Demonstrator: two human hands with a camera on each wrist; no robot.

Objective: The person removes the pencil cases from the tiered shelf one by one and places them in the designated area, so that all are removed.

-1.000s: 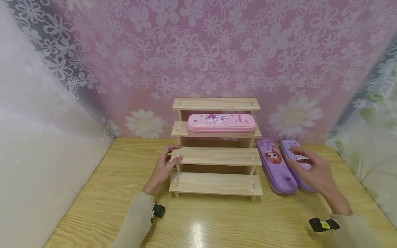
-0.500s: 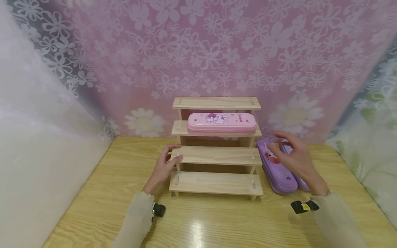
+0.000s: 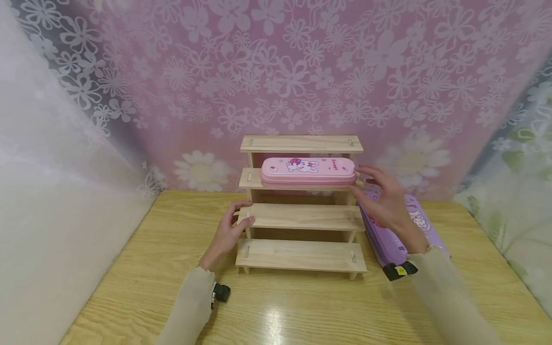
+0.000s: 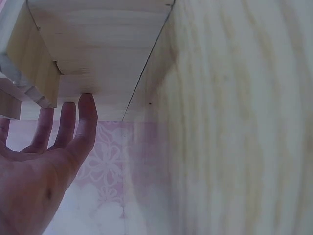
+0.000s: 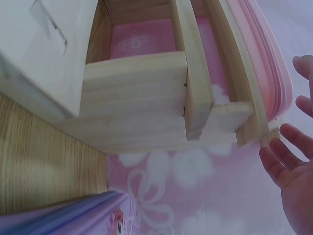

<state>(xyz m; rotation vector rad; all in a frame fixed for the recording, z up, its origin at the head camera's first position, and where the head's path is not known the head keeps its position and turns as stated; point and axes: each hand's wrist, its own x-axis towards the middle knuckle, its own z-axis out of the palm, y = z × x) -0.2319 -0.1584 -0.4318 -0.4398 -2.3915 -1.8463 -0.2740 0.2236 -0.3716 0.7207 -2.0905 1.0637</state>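
A four-step wooden shelf (image 3: pixel 302 256) stands on the table. My left hand (image 3: pixel 228 230) holds the left end of its second board from the bottom, thumb on top. In the left wrist view, the fingertips (image 4: pixel 88 105) press against the side panel. A pink pencil case (image 3: pixel 308 171) with a rabbit print lies lengthwise on the board one step higher. At that case's right end is my right hand (image 3: pixel 388 201), thumb and fingers spread apart. The right wrist view shows the loosely extended fingers (image 5: pixel 276 164) close beside the case's rounded end.
Two purple pencil cases lie on the table right of the shelf. The nearer purple case (image 3: pixel 384 242) is partly hidden by the right hand; the farther purple case (image 3: pixel 424 223) has a white character print. A pink flowered curtain (image 3: pixel 293 72) hangs behind the table (image 3: pixel 172 249).
My right hand has moved left and away from me, from over the purple cases to the pink case's right end. The left hand and the shelf have stayed in place.
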